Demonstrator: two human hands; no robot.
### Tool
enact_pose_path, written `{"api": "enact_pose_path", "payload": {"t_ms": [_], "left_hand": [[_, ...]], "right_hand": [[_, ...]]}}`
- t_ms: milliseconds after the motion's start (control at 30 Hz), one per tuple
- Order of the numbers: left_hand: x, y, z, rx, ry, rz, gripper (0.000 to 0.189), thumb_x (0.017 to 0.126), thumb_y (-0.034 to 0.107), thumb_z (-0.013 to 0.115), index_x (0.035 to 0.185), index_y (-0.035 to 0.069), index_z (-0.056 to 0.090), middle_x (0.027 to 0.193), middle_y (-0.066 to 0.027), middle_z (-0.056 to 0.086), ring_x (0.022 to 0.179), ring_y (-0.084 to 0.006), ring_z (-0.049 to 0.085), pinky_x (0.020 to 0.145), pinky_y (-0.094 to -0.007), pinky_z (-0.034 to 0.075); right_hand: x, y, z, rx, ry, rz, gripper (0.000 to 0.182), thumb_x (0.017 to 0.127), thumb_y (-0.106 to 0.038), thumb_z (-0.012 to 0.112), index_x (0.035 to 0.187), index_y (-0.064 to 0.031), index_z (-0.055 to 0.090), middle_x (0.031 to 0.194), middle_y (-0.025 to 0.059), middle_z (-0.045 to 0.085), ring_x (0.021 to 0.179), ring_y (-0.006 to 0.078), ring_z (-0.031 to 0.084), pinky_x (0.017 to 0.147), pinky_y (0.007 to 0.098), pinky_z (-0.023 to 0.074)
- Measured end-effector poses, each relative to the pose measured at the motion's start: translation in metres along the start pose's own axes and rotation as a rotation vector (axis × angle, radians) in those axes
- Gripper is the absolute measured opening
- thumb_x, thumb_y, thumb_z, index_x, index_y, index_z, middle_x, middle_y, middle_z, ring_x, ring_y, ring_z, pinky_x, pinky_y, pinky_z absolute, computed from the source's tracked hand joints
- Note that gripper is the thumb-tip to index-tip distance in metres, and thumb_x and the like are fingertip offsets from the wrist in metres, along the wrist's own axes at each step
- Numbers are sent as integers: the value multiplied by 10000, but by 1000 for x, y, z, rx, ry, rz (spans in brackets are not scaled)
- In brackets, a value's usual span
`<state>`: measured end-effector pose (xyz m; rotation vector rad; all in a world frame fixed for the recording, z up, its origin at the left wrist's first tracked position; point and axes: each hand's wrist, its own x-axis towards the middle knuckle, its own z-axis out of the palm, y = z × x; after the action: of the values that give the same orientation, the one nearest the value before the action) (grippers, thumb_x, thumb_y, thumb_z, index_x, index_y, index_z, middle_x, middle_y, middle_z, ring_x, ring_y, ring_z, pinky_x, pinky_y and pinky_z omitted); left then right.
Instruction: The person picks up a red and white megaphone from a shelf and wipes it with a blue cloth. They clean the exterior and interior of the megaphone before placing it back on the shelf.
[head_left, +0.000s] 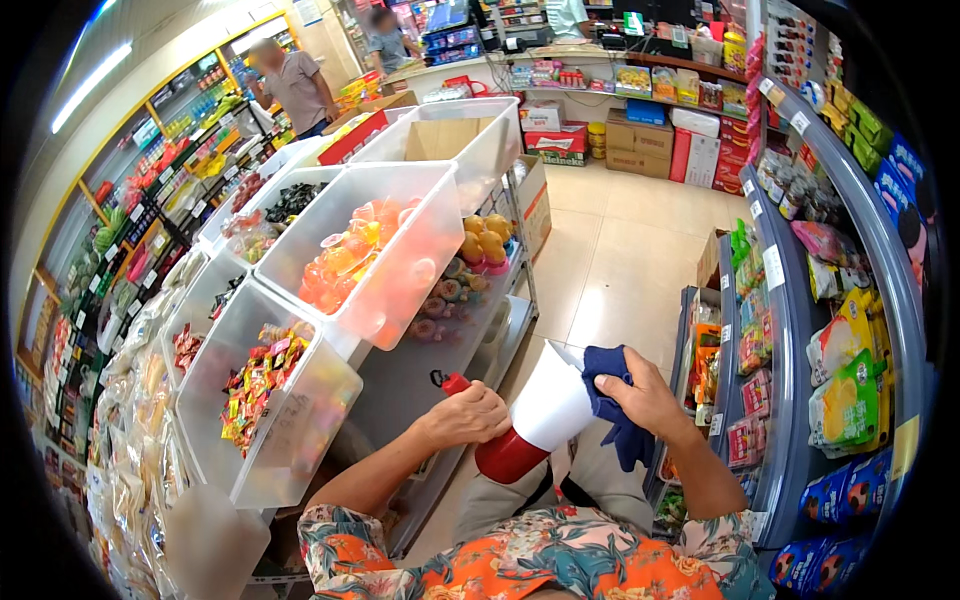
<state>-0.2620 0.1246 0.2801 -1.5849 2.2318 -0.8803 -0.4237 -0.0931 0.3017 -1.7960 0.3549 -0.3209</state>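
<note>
A white and red megaphone (551, 405) is held in front of my body, its white horn tilted away from me and its red rear end towards me. The fingers of my left hand (471, 414) are wrapped around its red handle (454, 384), with a small black loop at the end. Bunched in my right hand (646, 390) is a dark blue cloth (606, 367). This cloth lies against the horn near its wide rim, and part of it hangs below my hand.
On my left, clear plastic bins hold wrapped candies (266, 375) and orange jelly cups (352, 259). A grey shelf rack (795, 352) with packaged snacks (847, 390) stands close on the right. Ahead, cartons (639, 142) sit below a counter (570, 54). A person (296, 86) stands at far left.
</note>
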Motion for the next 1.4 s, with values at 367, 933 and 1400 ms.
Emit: {"api": "enact_pose_path", "payload": {"t_ms": [367,933,1400], "left_hand": [[-15,9,-9,-24,83,-35,93,665,173,509,720,109,471,692,0,463,644,-134,466,619,-263,385],[2,6,-11,-82,195,76,104,624,170,525,694,107,481,676,-6,450,606,-148,445,572,-266,380],[1,7,0,-181,83,42,102,624,185,523,687,113,488,667,6,468,619,-137,459,579,-274,368]], "right_hand": [[43,1,-56,640,227,227,165,732,-107,575,863,-10,553,744,43,570,614,113,559,531,219,473],[73,29,11,25,-338,-11,232,707,-179,583,836,13,571,708,121,575,645,173,533,604,290,420],[48,-20,17,-386,-381,-649,195,676,-143,611,713,17,505,768,121,506,753,293,471,694,364,389]]}}
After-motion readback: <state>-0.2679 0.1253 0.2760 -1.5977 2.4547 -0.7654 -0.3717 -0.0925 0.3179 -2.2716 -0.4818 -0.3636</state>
